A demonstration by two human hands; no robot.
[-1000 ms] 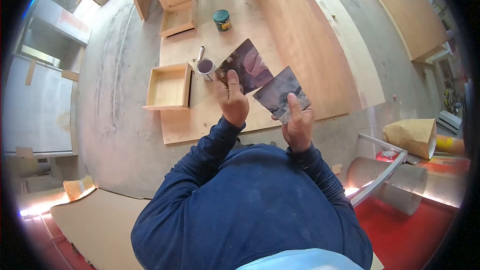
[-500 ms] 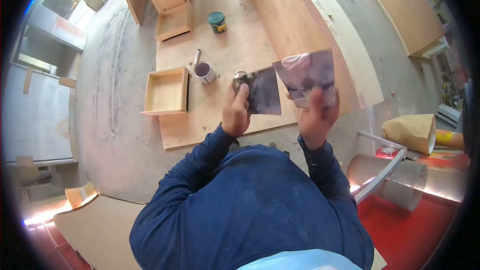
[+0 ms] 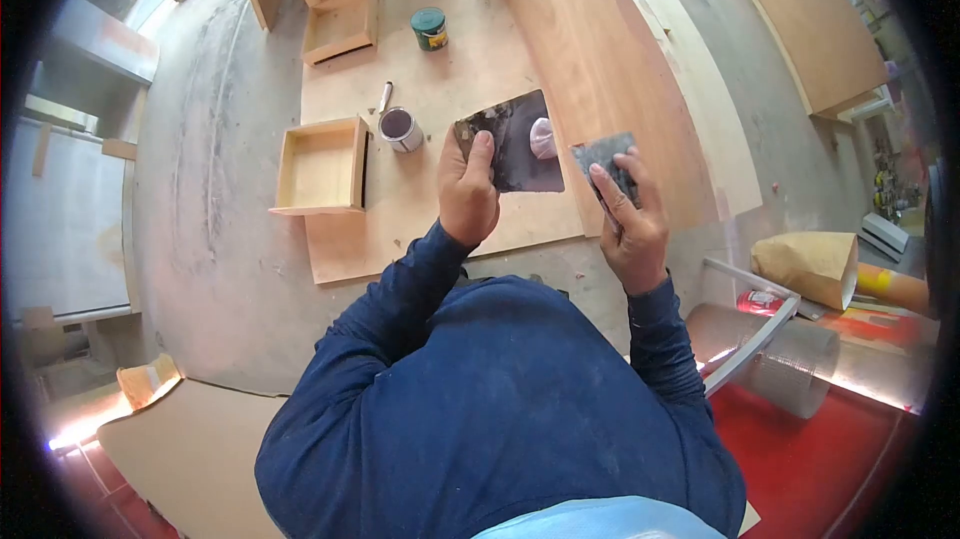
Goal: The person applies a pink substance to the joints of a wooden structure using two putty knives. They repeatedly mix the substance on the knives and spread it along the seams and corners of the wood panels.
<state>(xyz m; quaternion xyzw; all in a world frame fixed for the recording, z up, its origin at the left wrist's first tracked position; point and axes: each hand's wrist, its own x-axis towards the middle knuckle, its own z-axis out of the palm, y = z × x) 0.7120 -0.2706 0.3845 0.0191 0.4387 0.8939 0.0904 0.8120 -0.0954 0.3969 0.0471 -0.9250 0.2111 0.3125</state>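
My left hand [image 3: 470,189] is closed around the smeared edge of a dark, flat putty spreader [image 3: 520,154], thumb on top. A pinkish lump of putty [image 3: 543,138] sits near the right edge of that blade. Just to the right, my right hand [image 3: 638,224] grips a smaller grey, smeared putty spreader [image 3: 603,154] with its fingers along the face. The two blades are a short gap apart. Beyond my left hand stands an open can [image 3: 401,131] with dark contents, and a white-handled tool [image 3: 386,97] lies behind it.
A wooden drawer [image 3: 322,169] rests on the plywood sheet [image 3: 440,89] at left, with another drawer [image 3: 340,27] farther back. A green tub [image 3: 429,29] stands beyond the can. A long wooden panel [image 3: 600,69] runs along the right. A metal frame [image 3: 755,339] is near my right elbow.
The right spreader has turned and dropped lower. The pink putty that was on its face now sits on the left spreader, which has risen and tilted.
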